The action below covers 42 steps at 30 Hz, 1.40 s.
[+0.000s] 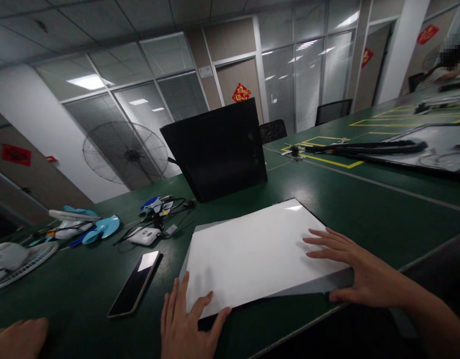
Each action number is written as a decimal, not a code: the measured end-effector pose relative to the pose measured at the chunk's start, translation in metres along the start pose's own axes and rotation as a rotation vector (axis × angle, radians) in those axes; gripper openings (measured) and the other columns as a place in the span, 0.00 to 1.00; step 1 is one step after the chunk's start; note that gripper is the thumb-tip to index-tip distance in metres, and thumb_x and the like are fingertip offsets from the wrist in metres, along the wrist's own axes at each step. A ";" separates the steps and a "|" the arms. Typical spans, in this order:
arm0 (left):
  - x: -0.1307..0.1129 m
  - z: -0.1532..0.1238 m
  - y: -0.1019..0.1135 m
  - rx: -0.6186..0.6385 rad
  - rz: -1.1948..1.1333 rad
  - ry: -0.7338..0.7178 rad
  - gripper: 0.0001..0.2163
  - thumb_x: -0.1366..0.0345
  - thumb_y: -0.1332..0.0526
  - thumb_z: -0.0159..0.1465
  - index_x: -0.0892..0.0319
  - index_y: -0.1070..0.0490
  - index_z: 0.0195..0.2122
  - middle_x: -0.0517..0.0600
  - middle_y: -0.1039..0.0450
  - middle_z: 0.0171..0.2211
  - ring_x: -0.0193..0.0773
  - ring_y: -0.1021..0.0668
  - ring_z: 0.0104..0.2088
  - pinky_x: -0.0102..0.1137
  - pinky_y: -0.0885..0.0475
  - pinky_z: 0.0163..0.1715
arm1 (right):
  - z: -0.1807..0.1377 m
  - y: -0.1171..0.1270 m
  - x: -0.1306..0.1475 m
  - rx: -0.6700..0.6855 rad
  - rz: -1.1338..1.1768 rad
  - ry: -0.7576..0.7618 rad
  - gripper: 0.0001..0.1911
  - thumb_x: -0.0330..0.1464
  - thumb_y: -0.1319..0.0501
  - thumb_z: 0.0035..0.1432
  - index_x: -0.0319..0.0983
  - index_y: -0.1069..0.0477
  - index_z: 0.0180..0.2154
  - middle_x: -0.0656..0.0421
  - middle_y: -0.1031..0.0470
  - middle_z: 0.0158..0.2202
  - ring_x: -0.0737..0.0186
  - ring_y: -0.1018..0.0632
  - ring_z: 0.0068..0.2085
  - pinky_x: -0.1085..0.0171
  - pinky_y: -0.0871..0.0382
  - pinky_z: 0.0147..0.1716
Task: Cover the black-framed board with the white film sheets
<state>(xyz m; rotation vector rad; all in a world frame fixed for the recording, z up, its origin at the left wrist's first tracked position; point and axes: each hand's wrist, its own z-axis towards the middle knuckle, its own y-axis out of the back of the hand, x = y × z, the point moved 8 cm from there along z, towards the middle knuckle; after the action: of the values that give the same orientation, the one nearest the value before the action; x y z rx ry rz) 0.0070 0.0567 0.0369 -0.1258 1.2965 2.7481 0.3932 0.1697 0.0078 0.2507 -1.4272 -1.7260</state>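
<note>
A large white flat panel (252,249) lies on the green table (345,199) in front of me. My left hand (185,324) rests on its near left corner, fingers spread flat and thumb on the panel's edge, holding nothing. My right hand (349,269) is at the near right corner: the fingers lie stretched over the top and the thumb is tucked under the grey edge, pinching that corner. The near edge looks slightly raised, with a dark gap beneath it.
A black phone (134,284) lies left of the panel. Behind it are a white device with cables (145,235), blue fan blades (102,227) and a fan grille (20,259). A black upright panel (222,149) stands behind. Another hand or limb (16,339) shows at bottom left.
</note>
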 end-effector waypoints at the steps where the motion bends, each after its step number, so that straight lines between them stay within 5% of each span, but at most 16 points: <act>1: -0.001 0.000 0.000 0.001 -0.009 -0.016 0.12 0.51 0.30 0.59 0.51 0.18 0.38 0.52 0.38 0.69 0.63 0.36 0.68 0.64 0.40 0.65 | -0.001 0.000 0.000 -0.011 -0.010 0.003 0.41 0.52 0.29 0.51 0.54 0.33 0.65 0.59 0.41 0.70 0.42 0.42 0.71 0.34 0.53 0.70; 19: -0.028 0.000 0.003 0.051 -0.032 -0.483 0.08 0.55 0.34 0.65 0.48 0.18 0.42 0.51 0.21 0.55 0.47 0.18 0.53 0.39 0.17 0.47 | -0.003 0.015 0.011 -0.284 -0.094 0.088 0.17 0.36 0.39 0.65 0.52 0.24 0.55 0.61 0.23 0.56 0.57 0.23 0.57 0.49 0.26 0.59; 26: -0.038 0.005 0.011 0.025 -0.098 -0.514 0.09 0.55 0.36 0.67 0.49 0.18 0.43 0.52 0.18 0.50 0.44 0.16 0.48 0.36 0.16 0.43 | -0.008 0.017 0.006 -0.342 -0.094 0.049 0.16 0.35 0.37 0.63 0.49 0.22 0.52 0.59 0.21 0.52 0.56 0.21 0.54 0.52 0.25 0.57; 42: -0.033 0.002 0.003 0.091 -0.061 -0.502 0.11 0.56 0.34 0.66 0.48 0.19 0.48 0.51 0.21 0.56 0.45 0.18 0.53 0.36 0.17 0.49 | -0.011 0.021 0.010 -0.383 -0.123 0.027 0.13 0.36 0.39 0.64 0.48 0.21 0.49 0.58 0.20 0.49 0.55 0.21 0.52 0.52 0.23 0.53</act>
<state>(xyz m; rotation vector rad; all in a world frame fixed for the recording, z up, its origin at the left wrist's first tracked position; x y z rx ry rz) 0.0393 0.0542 0.0443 0.4887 1.2375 2.4328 0.4040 0.1554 0.0267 0.1533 -1.0518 -2.0477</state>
